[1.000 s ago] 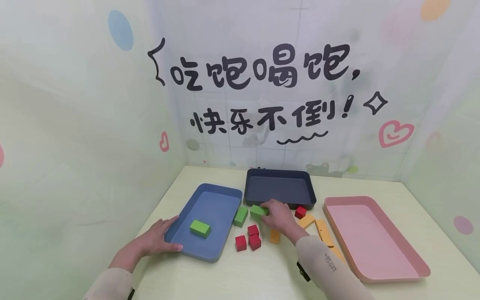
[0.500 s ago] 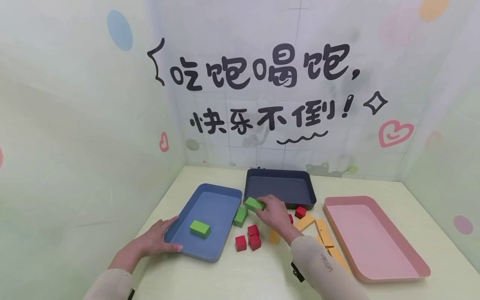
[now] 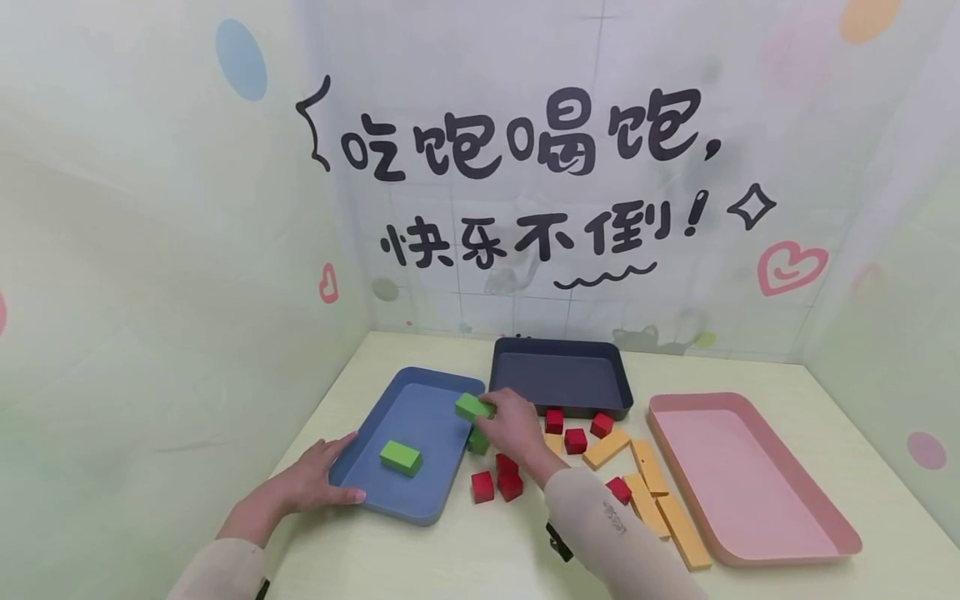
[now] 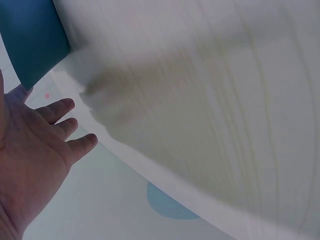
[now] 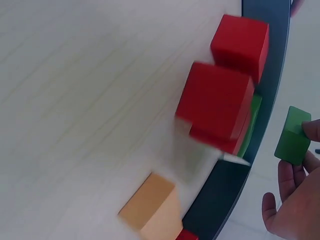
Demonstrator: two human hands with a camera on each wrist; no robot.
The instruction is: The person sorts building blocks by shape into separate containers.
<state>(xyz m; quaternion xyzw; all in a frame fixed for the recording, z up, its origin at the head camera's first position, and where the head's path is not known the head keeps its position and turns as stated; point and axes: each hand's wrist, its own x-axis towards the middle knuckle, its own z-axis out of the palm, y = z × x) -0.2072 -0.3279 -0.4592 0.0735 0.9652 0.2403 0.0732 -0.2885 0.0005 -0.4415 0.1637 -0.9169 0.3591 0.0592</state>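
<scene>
My right hand pinches a green block between thumb and fingers, over the right rim of the blue tray. The right wrist view shows the same block gripped at its end. Another green block lies inside the tray. A third green block is on the table beside the tray's right wall, partly hidden under the held one. At the tray's near-left side rests my left hand, thumb by the near rim and fingers along the left wall. Its fingers look straight and spread in the left wrist view.
Several red cubes and yellow blocks are scattered across the middle of the table. A dark navy tray stands at the back, and a pink tray on the right. Printed walls close in the table.
The right hand has lifted the green block from in front of the navy tray and carried it left to the blue tray's rim. My left hand has stayed put.
</scene>
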